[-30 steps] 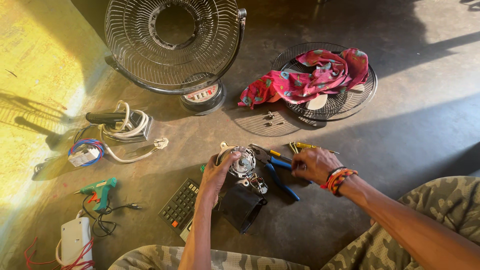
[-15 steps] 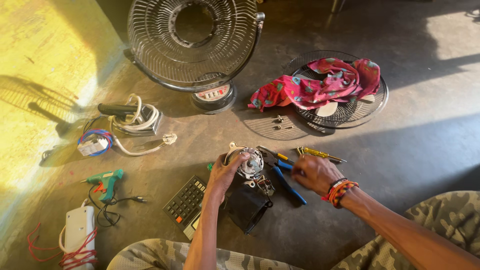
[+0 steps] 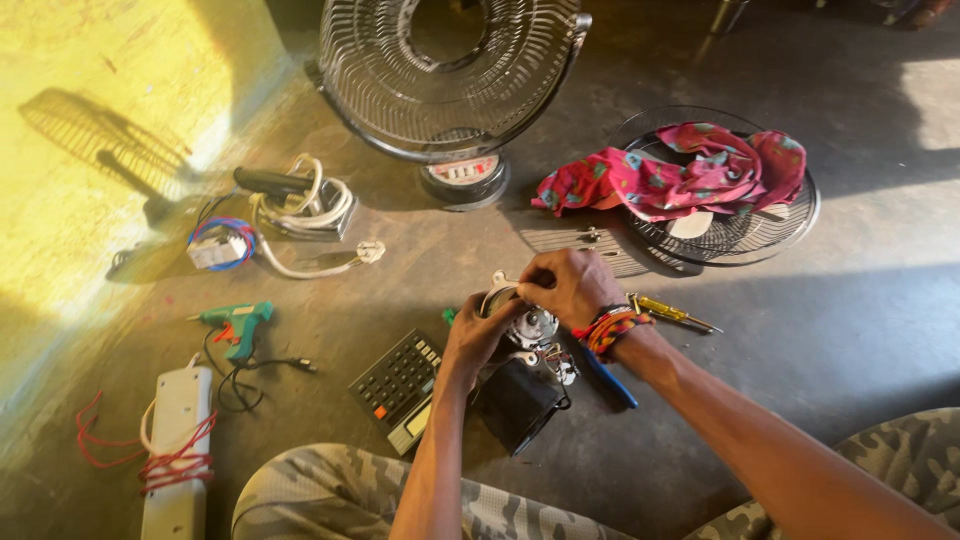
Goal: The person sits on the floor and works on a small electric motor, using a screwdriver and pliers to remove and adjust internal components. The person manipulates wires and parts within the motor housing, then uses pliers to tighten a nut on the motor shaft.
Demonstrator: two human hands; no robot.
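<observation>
Hands met over a small fan motor [image 3: 530,325] on the concrete floor [image 3: 820,330], just in front of the person's knees. The left hand [image 3: 472,338] was curled round the motor's near side, fingers closed on its casing. The right hand [image 3: 570,285] lay on top, fingertips pinched at the motor's upper left edge; what they pinched was too small to tell. Beaded bracelets [image 3: 608,328] circled the right wrist. The motor sat on a black housing [image 3: 518,402], touching it. A calculator [image 3: 400,386] lay just left of the housing, and blue-handled pliers [image 3: 612,378] and a yellow screwdriver [image 3: 670,312] lay just right of the hands. Farther back stood a fan cage on its base [image 3: 445,90], and a loose grille [image 3: 740,225] carried a pink cloth [image 3: 680,175]. To the left were a green glue gun [image 3: 235,322], a white power strip [image 3: 180,440] and coiled white cable [image 3: 305,205].
</observation>
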